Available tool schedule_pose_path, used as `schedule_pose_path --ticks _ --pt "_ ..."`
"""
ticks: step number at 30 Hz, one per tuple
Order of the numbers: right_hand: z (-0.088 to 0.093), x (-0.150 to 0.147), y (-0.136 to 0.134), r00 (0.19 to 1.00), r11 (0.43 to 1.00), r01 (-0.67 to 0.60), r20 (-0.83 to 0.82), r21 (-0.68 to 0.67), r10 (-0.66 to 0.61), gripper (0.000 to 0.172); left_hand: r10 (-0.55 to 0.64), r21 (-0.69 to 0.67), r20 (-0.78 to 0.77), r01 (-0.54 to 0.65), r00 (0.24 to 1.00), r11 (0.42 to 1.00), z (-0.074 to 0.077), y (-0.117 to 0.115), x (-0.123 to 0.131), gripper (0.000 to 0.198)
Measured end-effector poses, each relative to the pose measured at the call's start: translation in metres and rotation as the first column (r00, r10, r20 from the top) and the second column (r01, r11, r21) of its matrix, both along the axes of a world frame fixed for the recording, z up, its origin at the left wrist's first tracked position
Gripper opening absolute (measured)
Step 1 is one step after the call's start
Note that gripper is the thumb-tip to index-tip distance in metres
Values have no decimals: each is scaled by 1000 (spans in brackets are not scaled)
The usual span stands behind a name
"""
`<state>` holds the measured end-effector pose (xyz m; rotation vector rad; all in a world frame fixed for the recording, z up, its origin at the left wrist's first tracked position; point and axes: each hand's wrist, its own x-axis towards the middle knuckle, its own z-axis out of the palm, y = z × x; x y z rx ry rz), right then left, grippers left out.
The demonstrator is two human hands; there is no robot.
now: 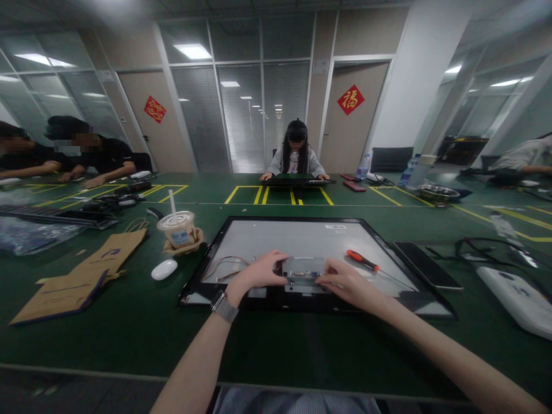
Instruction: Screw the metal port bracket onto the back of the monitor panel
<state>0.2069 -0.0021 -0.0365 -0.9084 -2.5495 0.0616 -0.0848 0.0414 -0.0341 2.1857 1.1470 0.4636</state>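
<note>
From the head camera, the panel (310, 236) lies flat on the green table (129, 328), close to the near edge, with a bare strip of table between the two. To the panel's left there is open table around a white mouse (164, 269); a lidded cup (176, 229) stands near the panel's far-left corner, and brown bags (86, 270) lie further left. To the right, a dark tablet (426, 264) lies just beside the panel's right edge.

The panel is a wide pale sheet in a black frame. A small grey metal box (303, 270) sits on it by the middle of the near edge, with sockets on its top. Thin wires (226, 267) loop across the panel to the left of the box, and an orange-handled screwdriver (362, 260) rests to the right of it.

The left hand (259, 271) has its fingers curled together around the box's left end. The right hand (345, 282) has its fingers stretched and close together, tips on the box's right end; whether it grips cannot be told.
</note>
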Motion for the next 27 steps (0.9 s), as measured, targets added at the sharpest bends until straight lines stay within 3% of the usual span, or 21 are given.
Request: schedule_pose_path --ticks 6,14,21,27 --pt "-3 0 2 997 1000 28 72 -2 -27 29 -6 8 -16 6 1000 1000 -4 1 -1 72" --pt "-8 4 5 999 999 22 -38 -34 -24 24 1 -26 -34 -2 999 1000 0 -1 0 74" --pt "-2 5 5 1000 998 19 22 -59 -18 25 8 -28 -29 -9 1000 1000 2 -1 -1 74" --pt "-1 7 4 999 994 0 -46 -113 -6 27 13 -35 -19 -13 1000 999 4 -3 -1 73"
